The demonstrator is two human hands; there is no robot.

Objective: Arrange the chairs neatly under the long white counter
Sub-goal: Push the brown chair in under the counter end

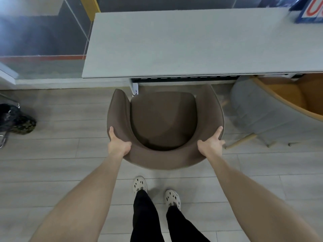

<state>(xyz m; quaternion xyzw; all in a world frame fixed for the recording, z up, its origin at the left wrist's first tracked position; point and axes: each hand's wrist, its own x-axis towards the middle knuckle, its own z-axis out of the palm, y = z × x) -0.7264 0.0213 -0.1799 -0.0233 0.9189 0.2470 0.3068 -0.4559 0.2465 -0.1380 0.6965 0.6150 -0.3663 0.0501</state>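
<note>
Fingers of left hand (118, 144) and right hand (210, 143) grip the curved back of the brown chair (162, 119), standing just near of the white counter (174, 44), front seemingly under its edge; grey chair (258, 116) right.

Pale grey plank floor (52, 172) — glass partition (35, 32) far left, a dark bag (15, 119) near it.

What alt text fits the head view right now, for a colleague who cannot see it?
Two bare hands, left hand and right hand, hold the curved back of a brown chair that faces the long white counter, its front near the counter's edge. A grey chair with an orange seat stands to the right, partly under the counter.
</note>
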